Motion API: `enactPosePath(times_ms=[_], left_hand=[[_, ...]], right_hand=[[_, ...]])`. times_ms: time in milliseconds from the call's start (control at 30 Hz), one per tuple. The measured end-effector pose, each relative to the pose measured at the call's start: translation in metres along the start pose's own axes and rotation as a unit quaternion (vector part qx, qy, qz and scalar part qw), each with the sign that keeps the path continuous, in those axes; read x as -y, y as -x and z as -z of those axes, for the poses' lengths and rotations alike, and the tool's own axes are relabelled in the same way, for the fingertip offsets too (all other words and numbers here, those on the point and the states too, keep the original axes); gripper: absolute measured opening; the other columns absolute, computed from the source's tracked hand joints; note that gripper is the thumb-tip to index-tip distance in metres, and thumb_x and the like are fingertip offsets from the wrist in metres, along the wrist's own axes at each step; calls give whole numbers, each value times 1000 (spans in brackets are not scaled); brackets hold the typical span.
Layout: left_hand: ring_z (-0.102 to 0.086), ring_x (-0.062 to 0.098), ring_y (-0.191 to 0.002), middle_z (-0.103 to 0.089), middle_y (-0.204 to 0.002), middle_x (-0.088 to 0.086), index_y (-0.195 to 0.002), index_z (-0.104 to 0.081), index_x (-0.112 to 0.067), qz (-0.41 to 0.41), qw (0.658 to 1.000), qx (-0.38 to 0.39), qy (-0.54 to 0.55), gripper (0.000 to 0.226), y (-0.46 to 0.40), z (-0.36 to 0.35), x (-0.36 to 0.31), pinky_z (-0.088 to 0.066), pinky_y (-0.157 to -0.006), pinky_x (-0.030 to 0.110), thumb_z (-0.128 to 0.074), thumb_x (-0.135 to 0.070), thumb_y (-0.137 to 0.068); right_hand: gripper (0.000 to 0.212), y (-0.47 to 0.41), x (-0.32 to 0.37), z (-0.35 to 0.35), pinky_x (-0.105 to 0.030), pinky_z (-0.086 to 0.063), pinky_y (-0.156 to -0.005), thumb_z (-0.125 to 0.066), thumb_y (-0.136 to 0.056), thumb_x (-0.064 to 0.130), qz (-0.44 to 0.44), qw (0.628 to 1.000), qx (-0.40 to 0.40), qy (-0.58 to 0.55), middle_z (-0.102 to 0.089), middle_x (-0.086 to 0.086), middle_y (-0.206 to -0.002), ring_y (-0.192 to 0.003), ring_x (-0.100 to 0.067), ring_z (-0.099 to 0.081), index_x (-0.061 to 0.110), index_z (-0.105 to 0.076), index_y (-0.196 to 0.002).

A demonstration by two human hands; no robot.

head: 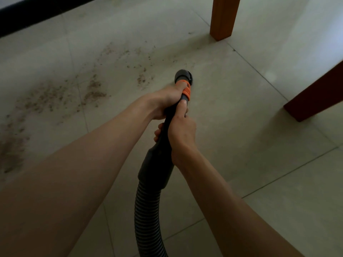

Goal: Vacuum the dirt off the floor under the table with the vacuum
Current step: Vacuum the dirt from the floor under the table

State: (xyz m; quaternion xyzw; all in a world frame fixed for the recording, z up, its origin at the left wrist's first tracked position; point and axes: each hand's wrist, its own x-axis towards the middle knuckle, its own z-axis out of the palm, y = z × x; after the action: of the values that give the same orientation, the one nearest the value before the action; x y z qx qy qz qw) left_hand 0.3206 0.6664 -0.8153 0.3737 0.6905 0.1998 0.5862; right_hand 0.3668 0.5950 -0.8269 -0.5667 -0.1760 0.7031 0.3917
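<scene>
Open floor: pale tiled floor (241, 127) lies bare right of the nozzle (182, 76)
Dirt: brown dirt (92, 89) spreads left of the nozzle toward the floor's left edge
Grip: left hand (165, 101) wraps the vacuum tube (174, 112) behind the orange collar (186, 90); right hand (182, 132) clasps it lower
Obstacles: table leg (222, 17) ahead, darker leg (315, 93) right
Cut off: hose (148, 219) leaves the bottom edge; dark baseboard (27, 15) top left

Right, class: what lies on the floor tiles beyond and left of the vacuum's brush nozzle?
Brown dirt lies scattered on the floor tiles left of the brush nozzle, thickest toward the left edge. Whatever lies under the nozzle, or beneath the left forearm, is covered.
</scene>
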Motion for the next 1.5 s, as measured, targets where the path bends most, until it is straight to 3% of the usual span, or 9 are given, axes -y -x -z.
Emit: enactPosePath(times_ms=[133,300,633,767,900,1000,1100,1267,1500], left_hand=[[-44,19,-60,-44,-66,7,-69,-41,-13,18,999,-28,-35,35,-5,3,4,-38,-61,31,-35,-34,-97],[-48,23,-71,-47,-68,8,-71,-44,-11,12,999,-28,-37,37,-4,-4,1,-39,-69,34,-36,-37,-97],[-48,19,-61,-49,-67,5,-76,-48,-10,17,999,1,28,40,5,-5,20,-40,-66,32,-36,-42,-98],[-47,17,-58,-47,-66,4,-73,-46,-12,32,988,10,151,37,18,3,40,-42,-59,28,-40,-38,-98],[-49,15,-58,-49,-64,2,-69,-48,-12,57,957,-10,286,36,39,10,64,-44,-59,25,-46,-38,-94],[-47,15,-56,-46,-63,0,-65,-45,-15,63,932,-42,355,33,55,16,83,-41,-58,25,-47,-35,-92],[-49,17,-60,-48,-69,3,-75,-47,-13,85,928,-69,355,33,75,24,104,-41,-60,27,-45,-43,-90],[-46,17,-62,-46,-70,3,-69,-44,-16,80,912,-118,385,35,110,40,133,-36,-57,27,-42,-39,-95],[-50,16,-67,-49,-77,4,-85,-46,-11,78,895,-148,413,34,144,56,162,-42,-57,25,-35,-40,-98]], right_hand=[[58,6,4,2,-23,-44,-40,-36,-98,49,-54,995,51,-70,-48,-7,-52,-35,-16,-49,-4,-59,-108],[60,8,4,6,-24,-44,-41,-35,-98,50,-37,998,23,-52,-49,-7,-52,-35,-15,-50,-4,-60,-105],[55,23,1,17,-25,-43,-42,-37,-97,49,-54,998,14,28,-52,-9,-57,-39,-19,-51,-1,-60,-104],[51,36,-4,19,-23,-42,-40,-38,-98,46,-54,993,35,101,-49,-9,-58,-37,-18,-49,-1,-58,-97],[52,52,-13,16,-21,-41,-38,-37,-98,46,-61,982,63,169,-49,-11,-58,-36,-18,-47,-3,-56,-98],[52,64,-22,12,-21,-40,-38,-35,-98,48,-76,969,96,216,-48,-11,-57,-34,-18,-47,0,-52,-87],[50,79,-32,5,-21,-40,-38,-36,-98,47,-95,953,124,258,-48,-11,-56,-32,-17,-46,3,-49,-82],[47,106,-44,-12,-20,-42,-38,-35,-98,45,-132,924,184,307,-47,-10,-54,-36,-19,-48,5,-48,-77],[45,134,-73,-34,-23,-45,-38,-37,-99,40,-51,879,156,448,-52,-10,-62,-43,-19,-52,-1,-55,-94]])
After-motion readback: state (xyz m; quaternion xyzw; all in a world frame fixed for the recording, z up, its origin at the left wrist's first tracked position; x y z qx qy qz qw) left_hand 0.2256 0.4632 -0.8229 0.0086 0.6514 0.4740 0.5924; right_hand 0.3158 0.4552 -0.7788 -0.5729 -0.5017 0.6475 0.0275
